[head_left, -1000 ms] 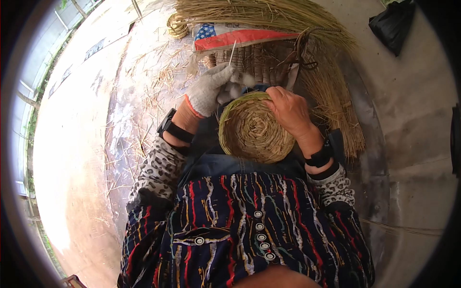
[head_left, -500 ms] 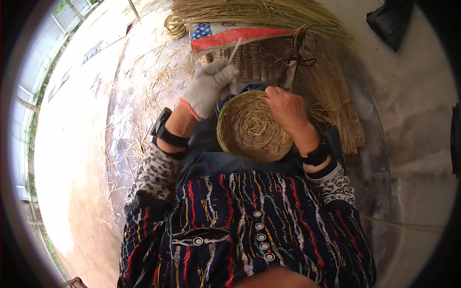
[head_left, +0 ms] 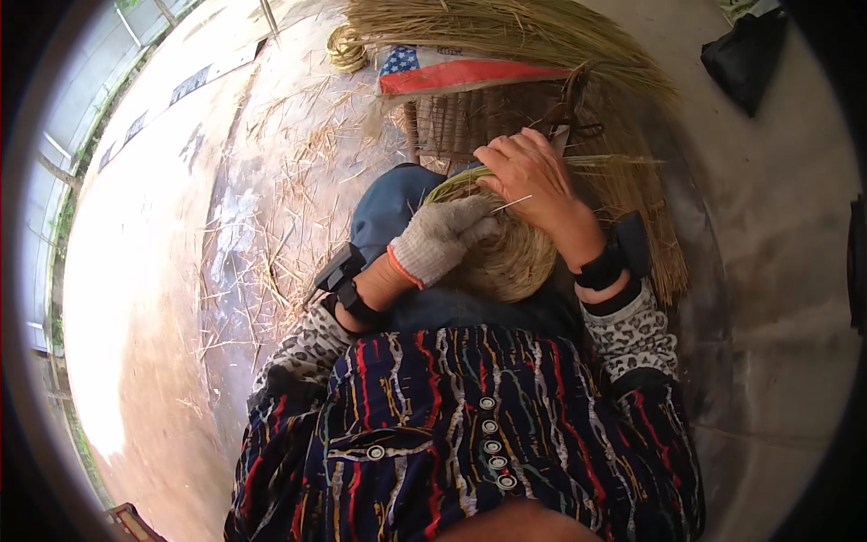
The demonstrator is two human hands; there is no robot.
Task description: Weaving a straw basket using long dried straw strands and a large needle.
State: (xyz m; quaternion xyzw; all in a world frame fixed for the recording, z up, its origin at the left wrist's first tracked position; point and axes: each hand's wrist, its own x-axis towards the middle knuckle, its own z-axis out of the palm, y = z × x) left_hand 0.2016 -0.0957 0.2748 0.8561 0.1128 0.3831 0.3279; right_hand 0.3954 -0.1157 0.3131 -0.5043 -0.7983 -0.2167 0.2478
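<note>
A round woven straw basket (head_left: 510, 266) rests in my lap, partly covered by both hands. My left hand (head_left: 442, 237), in a grey-white knit glove with an orange cuff, lies over its left side and opening. From the closed gloved fingers a thin metal needle (head_left: 514, 203) points to the right. My bare right hand (head_left: 533, 176) is closed at the basket's far rim, its fingers bent over the green straw edge. Loose straw strands (head_left: 614, 161) stick out to the right from under it. What the fingertips pinch is partly hidden.
A large straw bundle (head_left: 506, 32) lies at the far side, beside a coil of straw rope (head_left: 346, 50). Nearer are a red, white and blue sack (head_left: 479, 74) and a wicker seat (head_left: 438, 126). More straw (head_left: 646, 217) stands at right; straw scraps (head_left: 289, 199) litter the floor.
My left hand has come down and right from beyond the basket onto it, bringing the needle. My right hand has shifted slightly up along the rim, and strands now stick out beside it.
</note>
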